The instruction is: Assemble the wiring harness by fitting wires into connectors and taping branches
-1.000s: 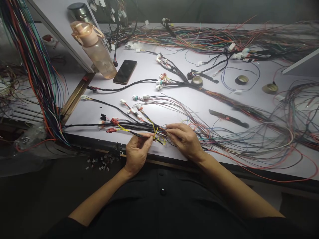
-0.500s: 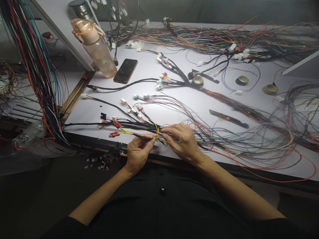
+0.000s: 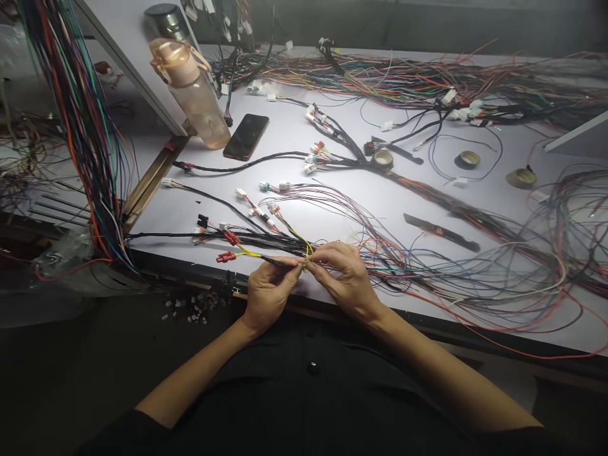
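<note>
My left hand [image 3: 270,292] is closed on a black-wrapped wire branch [image 3: 275,259], whose yellow wires end in red connectors [image 3: 226,257] to the left. Thumb and forefinger of my right hand [image 3: 346,275] pinch yellow wires [image 3: 308,246] where they meet my left fingertips. What lies right between the fingertips is mostly hidden. Just behind both hands runs a wire harness [image 3: 256,239] of black taped branches. White connectors [image 3: 273,208] and a black connector [image 3: 202,220] sit on its ends.
A second harness [image 3: 365,163], tape rolls [image 3: 381,159] and dark flat blades [image 3: 441,232] lie farther back. At the back left are a phone [image 3: 246,137] and a bottle [image 3: 197,95]. Loose wires [image 3: 475,278] spread over the right side; a thick wire bundle [image 3: 85,126] hangs at left.
My right fingertips have come in to meet my left ones at the yellow wires. The whole view has shifted slightly, so the table's things appear farther right.
</note>
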A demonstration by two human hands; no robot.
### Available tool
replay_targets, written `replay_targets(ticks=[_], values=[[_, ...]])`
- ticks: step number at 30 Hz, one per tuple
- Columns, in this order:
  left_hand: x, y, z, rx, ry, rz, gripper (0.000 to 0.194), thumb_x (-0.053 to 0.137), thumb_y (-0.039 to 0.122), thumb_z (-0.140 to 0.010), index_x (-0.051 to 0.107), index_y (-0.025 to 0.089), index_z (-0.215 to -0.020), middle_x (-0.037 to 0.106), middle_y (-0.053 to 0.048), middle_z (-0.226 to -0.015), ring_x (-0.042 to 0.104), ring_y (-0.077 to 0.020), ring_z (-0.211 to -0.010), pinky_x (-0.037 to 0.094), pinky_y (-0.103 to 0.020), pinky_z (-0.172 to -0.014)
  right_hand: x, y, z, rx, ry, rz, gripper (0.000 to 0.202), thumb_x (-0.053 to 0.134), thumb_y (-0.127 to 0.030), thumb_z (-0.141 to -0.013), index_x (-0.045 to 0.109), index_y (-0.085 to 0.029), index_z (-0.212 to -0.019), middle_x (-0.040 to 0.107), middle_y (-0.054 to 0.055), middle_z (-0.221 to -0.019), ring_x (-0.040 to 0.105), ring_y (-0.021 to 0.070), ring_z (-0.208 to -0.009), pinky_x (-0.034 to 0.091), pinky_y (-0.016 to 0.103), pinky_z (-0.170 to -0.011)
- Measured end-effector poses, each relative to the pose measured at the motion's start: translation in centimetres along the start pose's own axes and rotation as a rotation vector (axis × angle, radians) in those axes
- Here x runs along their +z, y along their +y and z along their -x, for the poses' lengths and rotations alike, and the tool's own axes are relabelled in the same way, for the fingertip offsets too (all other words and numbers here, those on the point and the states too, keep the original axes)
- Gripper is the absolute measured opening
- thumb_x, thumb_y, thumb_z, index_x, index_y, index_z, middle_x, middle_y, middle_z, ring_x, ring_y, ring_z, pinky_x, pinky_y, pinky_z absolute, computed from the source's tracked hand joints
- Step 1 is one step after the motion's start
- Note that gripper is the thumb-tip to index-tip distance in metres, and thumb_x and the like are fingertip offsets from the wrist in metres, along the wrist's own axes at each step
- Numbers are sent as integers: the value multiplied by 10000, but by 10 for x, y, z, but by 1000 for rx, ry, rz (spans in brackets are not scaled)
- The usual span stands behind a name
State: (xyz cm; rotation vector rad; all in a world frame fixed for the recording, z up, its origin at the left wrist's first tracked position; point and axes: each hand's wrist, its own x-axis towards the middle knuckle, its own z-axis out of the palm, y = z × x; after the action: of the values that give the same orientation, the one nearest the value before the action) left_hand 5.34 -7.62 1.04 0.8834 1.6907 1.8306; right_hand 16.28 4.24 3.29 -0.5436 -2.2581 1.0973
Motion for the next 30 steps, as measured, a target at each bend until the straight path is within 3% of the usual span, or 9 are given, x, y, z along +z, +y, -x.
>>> replay_targets(ticks=[8,17,26,30], values=[[0,4,-3,-64,25,-14,70,671,168,-817,651,177,-884,712,-39,-944,677,-157,-886,543,-282,-841,-14,4,15,-14,63,-179,21,619,-210,-868,631,-226,-864,648,22,-853,594,163,-880,430,356,-830],[-2,-1,2,-23,74,-99,79,667,191,-825,661,195,-904,698,-22,-885,668,-149,-844,536,-278,-820,-20,18,37,-305,-99,192,160,648,-142,-839,634,-250,-956,695,-9,-871,598,133,-788,348,364,-791],[-3,-3,5,149,-53,-118,157,674,90,-785,654,184,-910,701,-50,-952,676,-191,-918,561,-354,-857,-26,21,36,-256,-100,309,124,596,-172,-875,649,-245,-961,713,5,-909,613,139,-814,353,341,-793],[-4,5,3,80,-18,-129,91,682,125,-786,659,177,-857,703,-60,-939,681,-189,-902,566,-342,-852,-37,25,35,-233,-100,349,161,598,-182,-871,649,-247,-1009,711,20,-973,613,162,-875,383,345,-798]])
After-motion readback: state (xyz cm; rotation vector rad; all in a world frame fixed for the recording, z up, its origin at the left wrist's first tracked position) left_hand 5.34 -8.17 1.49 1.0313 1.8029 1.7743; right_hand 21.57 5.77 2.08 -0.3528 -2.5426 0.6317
